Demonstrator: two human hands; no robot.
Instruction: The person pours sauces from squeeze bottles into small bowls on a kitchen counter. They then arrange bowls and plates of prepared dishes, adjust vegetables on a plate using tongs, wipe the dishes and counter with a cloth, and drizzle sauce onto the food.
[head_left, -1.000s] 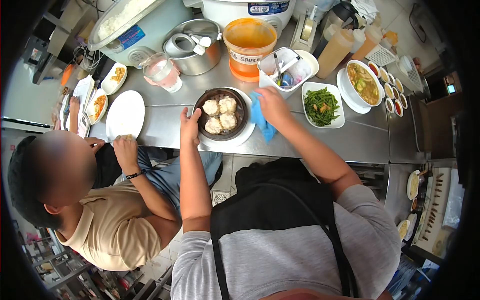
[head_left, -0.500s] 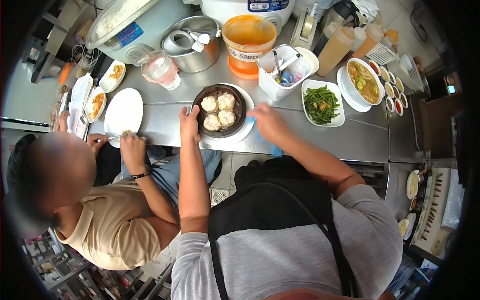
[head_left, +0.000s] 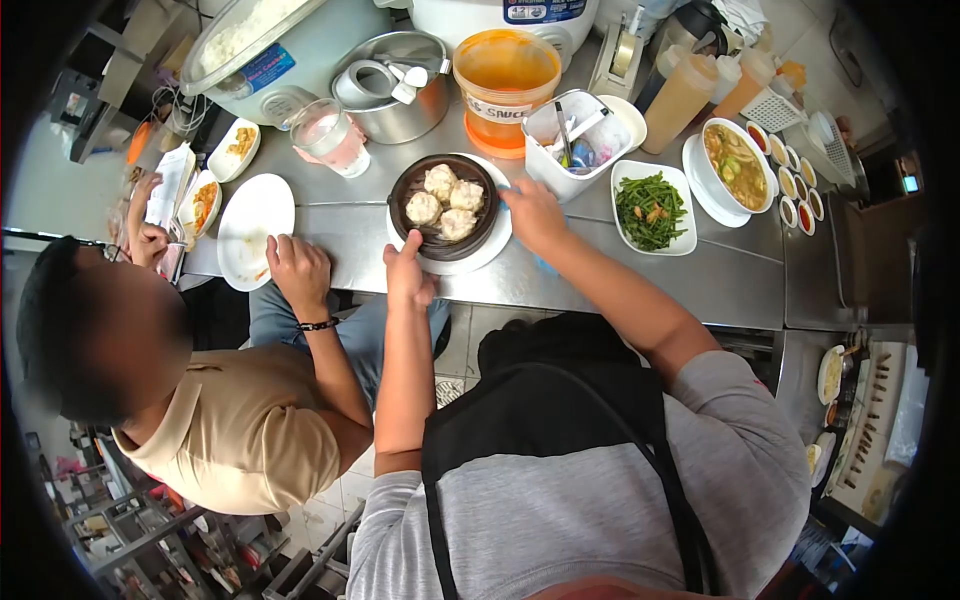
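A round dark steamer basket [head_left: 401,226] holding several pale, wrinkled dumplings [head_left: 423,208] sits on a white plate [head_left: 501,242] close to the counter's front edge. At the plate's front left is my left hand [head_left: 408,275], its thumb up against the basket's rim and its fingers curled at the plate's edge. My right hand [head_left: 535,215] presses its bent fingers against the plate's right rim. Bits of blue cloth [head_left: 545,265] show beneath that hand, which hides most of it.
Behind the basket stand a tub of orange sauce [head_left: 500,110] and a white container [head_left: 575,165]. Green beans [head_left: 650,210] and a soup bowl [head_left: 735,165] lie rightward. On the left, a co-worker [head_left: 240,420] sits beside an oval plate [head_left: 232,240].
The basket and plate have turned clockwise and shifted slightly away from me. My left hand has moved from the basket's left side to its front left. The co-worker's left-side hand has lifted from the oval plate.
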